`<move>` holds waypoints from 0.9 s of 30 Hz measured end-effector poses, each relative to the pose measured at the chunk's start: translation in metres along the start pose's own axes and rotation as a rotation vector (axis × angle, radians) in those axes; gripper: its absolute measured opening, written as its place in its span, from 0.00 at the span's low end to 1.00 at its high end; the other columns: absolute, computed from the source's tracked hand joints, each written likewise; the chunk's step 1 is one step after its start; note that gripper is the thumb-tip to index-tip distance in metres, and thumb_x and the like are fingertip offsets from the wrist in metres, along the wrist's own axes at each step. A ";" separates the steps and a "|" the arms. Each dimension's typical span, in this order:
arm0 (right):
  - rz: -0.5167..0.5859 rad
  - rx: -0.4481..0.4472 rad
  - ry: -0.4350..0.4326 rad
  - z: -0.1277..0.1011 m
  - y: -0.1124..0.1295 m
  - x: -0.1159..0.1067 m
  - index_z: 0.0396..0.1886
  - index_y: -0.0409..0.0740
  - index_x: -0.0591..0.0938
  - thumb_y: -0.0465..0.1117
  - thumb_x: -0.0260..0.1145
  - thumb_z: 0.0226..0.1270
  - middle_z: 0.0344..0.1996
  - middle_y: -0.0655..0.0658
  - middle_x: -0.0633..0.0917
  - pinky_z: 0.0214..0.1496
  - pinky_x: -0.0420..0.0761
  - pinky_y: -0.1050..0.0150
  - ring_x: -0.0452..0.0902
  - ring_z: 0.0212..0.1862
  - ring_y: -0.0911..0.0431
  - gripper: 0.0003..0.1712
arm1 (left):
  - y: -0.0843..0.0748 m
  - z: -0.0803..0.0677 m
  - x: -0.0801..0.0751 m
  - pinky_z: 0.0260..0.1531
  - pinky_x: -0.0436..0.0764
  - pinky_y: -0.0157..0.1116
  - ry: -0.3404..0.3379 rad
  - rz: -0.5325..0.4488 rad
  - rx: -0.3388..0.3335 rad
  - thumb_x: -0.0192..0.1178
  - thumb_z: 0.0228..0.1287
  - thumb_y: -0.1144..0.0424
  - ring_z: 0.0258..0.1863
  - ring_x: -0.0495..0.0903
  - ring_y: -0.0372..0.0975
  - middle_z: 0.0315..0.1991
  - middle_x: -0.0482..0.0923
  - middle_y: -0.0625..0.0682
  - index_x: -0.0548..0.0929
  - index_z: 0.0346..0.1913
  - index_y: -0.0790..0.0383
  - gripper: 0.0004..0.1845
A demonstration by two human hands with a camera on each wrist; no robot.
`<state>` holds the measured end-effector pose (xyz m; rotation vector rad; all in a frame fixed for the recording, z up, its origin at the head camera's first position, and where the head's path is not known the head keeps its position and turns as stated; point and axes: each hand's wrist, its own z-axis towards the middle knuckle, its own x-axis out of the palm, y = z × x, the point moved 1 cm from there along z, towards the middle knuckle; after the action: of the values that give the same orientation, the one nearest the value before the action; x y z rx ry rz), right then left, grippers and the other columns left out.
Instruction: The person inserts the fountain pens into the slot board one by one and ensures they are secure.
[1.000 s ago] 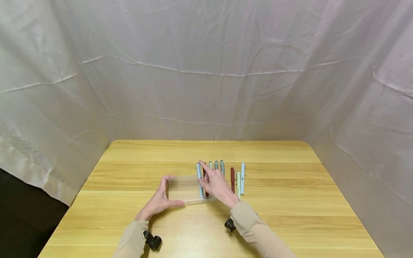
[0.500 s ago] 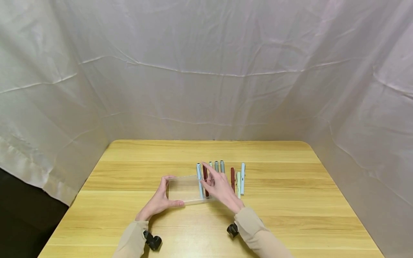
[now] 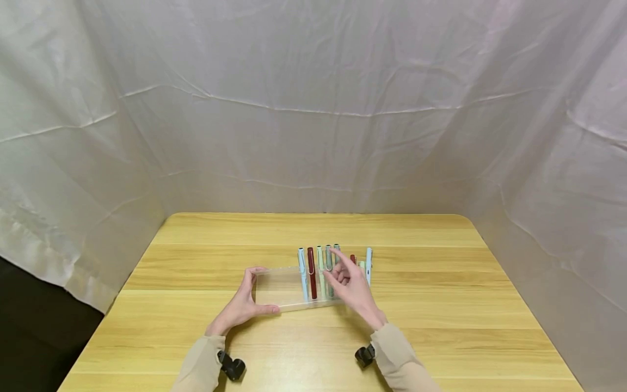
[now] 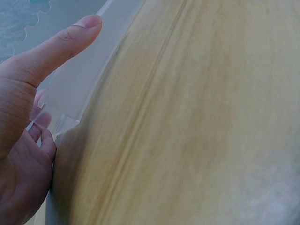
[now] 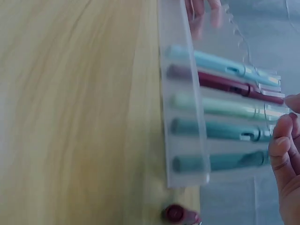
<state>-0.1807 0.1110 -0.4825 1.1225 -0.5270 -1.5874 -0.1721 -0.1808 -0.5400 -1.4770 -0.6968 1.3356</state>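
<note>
A clear tray (image 3: 279,288) sits mid-table (image 3: 196,337), and 5 pens lie side by side in its right half: light blue (image 3: 302,275), dark red (image 3: 311,272), pale green (image 3: 320,269), teal (image 3: 329,261) and grey-green (image 3: 337,251). The right-wrist view shows all 5 with their ends against the tray's near wall.

The left hand (image 3: 240,307) steadies the tray at its 9 o'clock end, thumb along the near edge and fingers curled round the far corner; the left-wrist view shows the thumb laid flat on the plastic wall.

The right hand (image 3: 355,288) hovers at the tray's 3 o'clock end, fingers loosely spread and holding nothing, fingertips near the tops of the rightmost pens. Whether they touch a pen I cannot tell.

Outside the tray, at its 3 o'clock, 3 pens lie on the table: a red one (image 3: 352,258) mostly hidden by the hand, a pale green one (image 3: 362,265) and a light blue one (image 3: 368,261).

By my count, 5 pens are in and 3 are left, with the tray's left half free.
</note>
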 end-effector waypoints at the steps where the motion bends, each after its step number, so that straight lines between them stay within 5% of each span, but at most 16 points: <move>1: 0.013 -0.007 -0.011 -0.001 -0.002 -0.002 0.69 0.36 0.72 0.31 0.69 0.64 0.24 0.43 0.84 0.22 0.78 0.75 0.72 0.22 0.69 0.33 | 0.000 0.000 0.000 0.78 0.40 0.64 0.000 0.001 0.000 0.82 0.42 0.60 0.79 0.45 0.63 0.72 0.56 0.65 0.57 0.69 0.64 0.54; 6: 0.063 0.016 -0.079 -0.005 -0.014 -0.014 0.67 0.34 0.73 0.28 0.69 0.63 0.25 0.39 0.83 0.22 0.77 0.77 0.73 0.24 0.70 0.32 | -0.001 0.000 0.000 0.79 0.40 0.63 -0.002 0.012 0.011 0.82 0.43 0.60 0.79 0.47 0.62 0.72 0.57 0.65 0.57 0.69 0.64 0.54; 17: 0.126 0.276 -0.219 -0.012 -0.033 -0.043 0.69 0.38 0.73 0.30 0.70 0.64 0.27 0.48 0.83 0.29 0.82 0.75 0.77 0.26 0.67 0.33 | -0.001 0.000 -0.001 0.78 0.41 0.64 -0.004 0.012 0.014 0.82 0.42 0.60 0.79 0.47 0.63 0.72 0.57 0.66 0.56 0.69 0.64 0.54; 27: 0.189 0.439 -0.228 -0.018 -0.049 -0.058 0.71 0.47 0.71 0.33 0.68 0.67 0.31 0.48 0.82 0.24 0.80 0.70 0.77 0.25 0.60 0.34 | 0.001 0.000 0.000 0.79 0.41 0.63 -0.004 0.013 0.002 0.82 0.43 0.60 0.79 0.46 0.63 0.73 0.56 0.65 0.56 0.69 0.64 0.54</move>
<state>-0.1904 0.1841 -0.5070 1.1734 -1.1426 -1.4781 -0.1728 -0.1812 -0.5408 -1.4800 -0.6898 1.3495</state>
